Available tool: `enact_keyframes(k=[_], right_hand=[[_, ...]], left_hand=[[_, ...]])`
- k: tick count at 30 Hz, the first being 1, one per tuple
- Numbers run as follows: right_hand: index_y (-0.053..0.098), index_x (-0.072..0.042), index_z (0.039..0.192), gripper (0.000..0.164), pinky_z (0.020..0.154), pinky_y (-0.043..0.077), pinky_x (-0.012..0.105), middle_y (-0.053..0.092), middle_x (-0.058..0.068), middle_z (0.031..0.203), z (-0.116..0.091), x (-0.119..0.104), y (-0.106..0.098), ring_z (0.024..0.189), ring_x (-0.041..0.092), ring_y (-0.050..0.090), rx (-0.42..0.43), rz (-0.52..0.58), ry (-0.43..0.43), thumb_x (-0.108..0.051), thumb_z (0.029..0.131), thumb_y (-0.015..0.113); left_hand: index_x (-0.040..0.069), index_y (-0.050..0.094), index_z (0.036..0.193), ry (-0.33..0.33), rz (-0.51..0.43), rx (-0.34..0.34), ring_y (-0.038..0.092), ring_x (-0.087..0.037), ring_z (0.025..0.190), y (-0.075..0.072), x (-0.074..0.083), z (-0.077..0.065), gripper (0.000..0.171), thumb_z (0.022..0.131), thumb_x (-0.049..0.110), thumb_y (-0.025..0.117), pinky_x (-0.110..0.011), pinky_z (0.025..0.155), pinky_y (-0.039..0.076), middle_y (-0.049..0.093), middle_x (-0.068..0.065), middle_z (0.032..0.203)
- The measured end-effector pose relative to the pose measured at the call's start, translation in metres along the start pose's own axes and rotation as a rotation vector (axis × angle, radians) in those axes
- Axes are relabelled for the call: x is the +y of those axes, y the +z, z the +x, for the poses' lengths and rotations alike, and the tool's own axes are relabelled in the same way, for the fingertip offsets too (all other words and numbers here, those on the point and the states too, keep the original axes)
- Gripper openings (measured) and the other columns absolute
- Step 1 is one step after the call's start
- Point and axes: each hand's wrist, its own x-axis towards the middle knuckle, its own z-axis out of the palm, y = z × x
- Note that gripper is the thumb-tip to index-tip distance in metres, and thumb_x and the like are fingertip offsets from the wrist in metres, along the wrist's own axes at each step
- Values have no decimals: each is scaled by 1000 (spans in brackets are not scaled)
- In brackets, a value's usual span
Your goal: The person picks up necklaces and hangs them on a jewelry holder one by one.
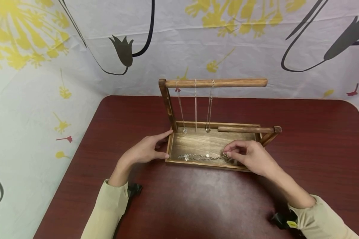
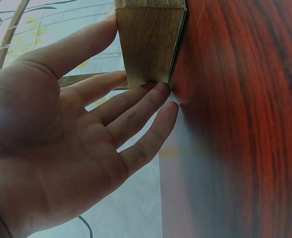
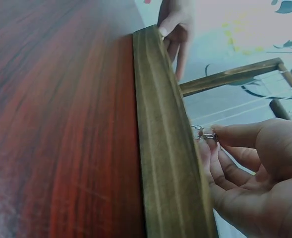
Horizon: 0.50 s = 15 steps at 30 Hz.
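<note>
My right hand [image 1: 252, 156] pinches the end of a silver chain [image 3: 205, 135] between thumb and fingertips, low over the wooden tray [image 1: 203, 141]. The rest of that chain lies along the tray's front side, with a flower-shaped charm [image 1: 186, 157] at its left end. At the tray's left end, my left hand [image 1: 145, 149] touches the side wall with thumb and fingertips, its fingers fairly straight in the left wrist view. Three necklaces hang from the upper wooden bar [image 1: 236, 82]: one with a round pendant [image 1: 184, 131], a thin chain [image 1: 195, 106], and another with a pendant [image 1: 207, 128].
A shorter, lower bar [image 1: 245, 129] reaches left from a post [image 1: 269, 136] at the tray's right end. A taller post [image 1: 168, 104] holds the upper bar at the left. The tray stands on a dark red table [image 1: 131, 116] before a patterned cloth [image 1: 155, 66].
</note>
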Motion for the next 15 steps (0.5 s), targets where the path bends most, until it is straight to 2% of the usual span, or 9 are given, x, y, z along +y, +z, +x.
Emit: enact_keyframes(k=[3, 7, 10, 15], right_hand=[[76, -19, 97, 9, 54, 47, 24, 73, -5, 93, -1, -5, -3, 67, 6, 59, -17, 11, 24, -12, 92, 72], [76, -17, 98, 10, 60, 51, 24, 74, -5, 93, -2, -11, -4, 79, 7, 67, -28, 35, 29, -10, 91, 73], [75, -15, 99, 10, 66, 54, 24, 74, -2, 96, -3, -15, -5, 85, 10, 69, -36, 87, 31, -10, 91, 73], [74, -11, 100, 9, 67, 55, 25, 74, 4, 99, -4, -21, -8, 88, 17, 70, -51, 190, 43, -11, 91, 73]], left_hand=[[24, 28, 159, 3, -4, -1, 52, -27, 130, 0, 0, 0, 86, 88, 26, 78, -45, 105, 44, 42, -7, 154], [22, 27, 159, 9, -8, -2, 53, -27, 129, 0, 0, 0, 87, 88, 25, 78, -45, 104, 44, 43, -8, 153], [22, 27, 159, 8, -9, -2, 53, -27, 129, 0, 0, 0, 87, 88, 24, 78, -45, 105, 44, 44, -8, 153], [23, 27, 159, 6, -23, -5, 57, -28, 124, 0, 0, 0, 87, 89, 25, 78, -45, 103, 46, 43, -9, 153]])
